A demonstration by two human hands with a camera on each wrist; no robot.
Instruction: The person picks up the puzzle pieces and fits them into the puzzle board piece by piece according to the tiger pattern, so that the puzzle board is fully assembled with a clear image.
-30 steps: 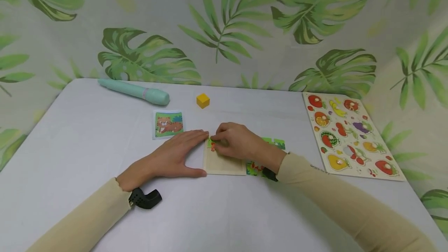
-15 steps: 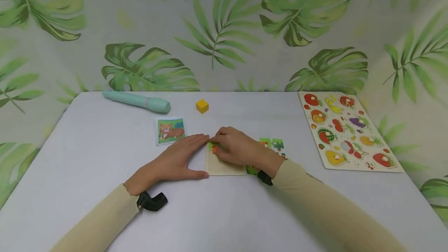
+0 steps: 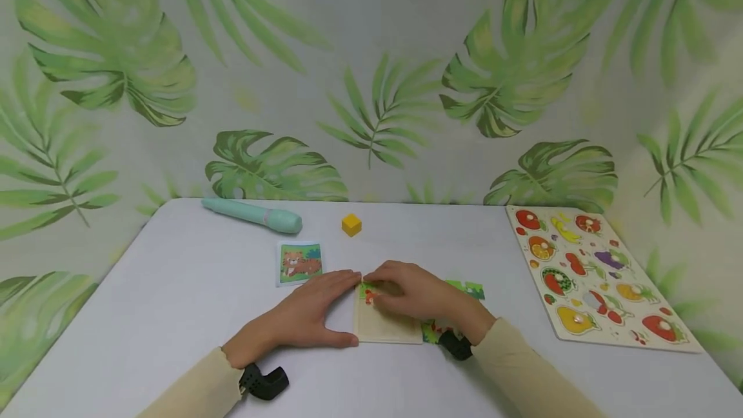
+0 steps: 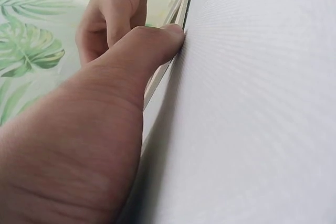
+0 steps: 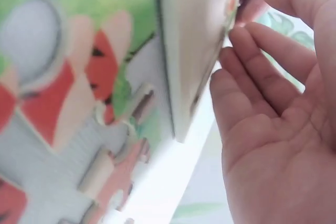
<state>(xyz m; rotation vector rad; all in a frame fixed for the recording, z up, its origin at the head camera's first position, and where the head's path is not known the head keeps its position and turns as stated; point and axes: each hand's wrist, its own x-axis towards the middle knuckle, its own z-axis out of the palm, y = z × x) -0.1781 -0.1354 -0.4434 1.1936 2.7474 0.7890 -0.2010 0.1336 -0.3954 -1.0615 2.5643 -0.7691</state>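
Note:
A square wooden puzzle tray (image 3: 390, 329) lies on the white table. One green-and-red jigsaw piece (image 3: 369, 293) sits in its far left corner. My left hand (image 3: 310, 309) rests against the tray's left side, fingers at the far corner and thumb at the near corner. Over the far left part of the tray is my right hand (image 3: 419, 292), fingertips right at that piece. In the right wrist view its fingers (image 5: 236, 103) look loosely extended, with the thumb standing apart. Loose jigsaw pieces (image 3: 475, 290) lie right of the tray, partly hidden under the right wrist.
A tiger picture card (image 3: 300, 263) lies left of the tray. Behind are a yellow cube (image 3: 351, 224) and a teal tapered stick with a rounded head (image 3: 255, 214). A fruit puzzle board (image 3: 604, 276) lies at the right. Leaf-patterned cloth hangs behind the table.
The head view has tilted up, so everything sits lower in it. My right thumb and forefinger have spread apart at the piece. The left hand stays at the tray's side.

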